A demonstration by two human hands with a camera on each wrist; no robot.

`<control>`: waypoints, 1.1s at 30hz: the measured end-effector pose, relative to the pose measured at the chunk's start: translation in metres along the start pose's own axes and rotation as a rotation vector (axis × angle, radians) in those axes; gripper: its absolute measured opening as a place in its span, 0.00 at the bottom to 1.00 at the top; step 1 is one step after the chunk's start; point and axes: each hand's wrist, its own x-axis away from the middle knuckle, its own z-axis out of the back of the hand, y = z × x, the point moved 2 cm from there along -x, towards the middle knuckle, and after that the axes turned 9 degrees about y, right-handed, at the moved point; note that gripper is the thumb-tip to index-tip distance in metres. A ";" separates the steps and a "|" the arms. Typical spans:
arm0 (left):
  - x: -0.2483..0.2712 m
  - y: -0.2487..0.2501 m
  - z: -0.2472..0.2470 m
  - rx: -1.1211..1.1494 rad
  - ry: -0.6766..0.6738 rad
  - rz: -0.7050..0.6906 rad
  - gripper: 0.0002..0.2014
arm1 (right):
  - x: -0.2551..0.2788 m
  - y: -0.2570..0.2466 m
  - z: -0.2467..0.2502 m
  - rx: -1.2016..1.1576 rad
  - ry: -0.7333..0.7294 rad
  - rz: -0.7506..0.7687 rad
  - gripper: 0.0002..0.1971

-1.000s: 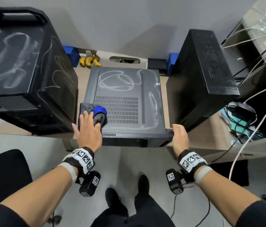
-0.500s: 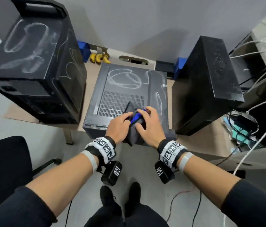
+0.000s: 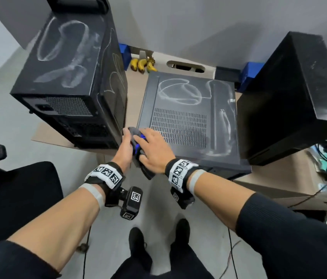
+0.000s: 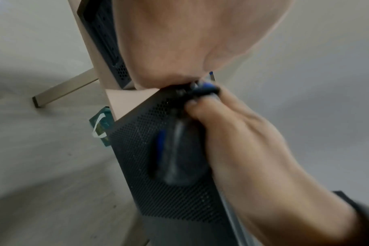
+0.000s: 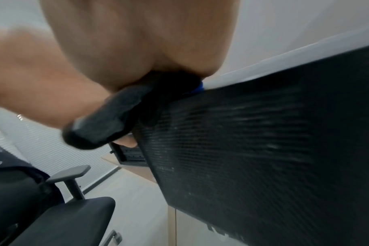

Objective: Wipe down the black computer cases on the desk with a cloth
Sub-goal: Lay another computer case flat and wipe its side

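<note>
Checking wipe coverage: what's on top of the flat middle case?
On the flat case: white smear marks, a vent grille, and at its near-left corner the cloth, held by both hands, left and right. The panel under cloth and hands is hidden.

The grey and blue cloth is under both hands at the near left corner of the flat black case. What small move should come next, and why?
Probably slide the grey and blue cloth away from the body, over the flat black computer case. White smears still mark its far half, and both the left hand and the right hand already hold the cloth.
</note>
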 end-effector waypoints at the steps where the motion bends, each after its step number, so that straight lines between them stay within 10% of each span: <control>1: 0.018 0.016 -0.004 0.055 -0.002 -0.009 0.40 | -0.012 -0.007 -0.004 0.041 -0.038 0.056 0.35; 9: 0.006 0.014 -0.008 0.019 -0.077 -0.048 0.52 | -0.086 0.054 0.017 0.160 -0.118 -0.196 0.36; 16: -0.001 0.047 -0.033 -0.177 0.077 -0.043 0.39 | 0.021 0.030 0.018 0.108 -0.085 -0.133 0.38; 22: -0.008 0.057 -0.064 -0.630 0.302 -0.039 0.48 | 0.117 0.149 0.069 0.202 -0.006 -0.545 0.36; 27: -0.004 0.055 -0.066 -0.766 0.307 -0.085 0.52 | 0.073 0.173 0.072 0.293 0.068 -0.826 0.38; 33: -0.002 0.057 -0.065 -0.788 0.282 -0.079 0.50 | 0.060 0.106 0.046 0.171 -0.035 -0.560 0.39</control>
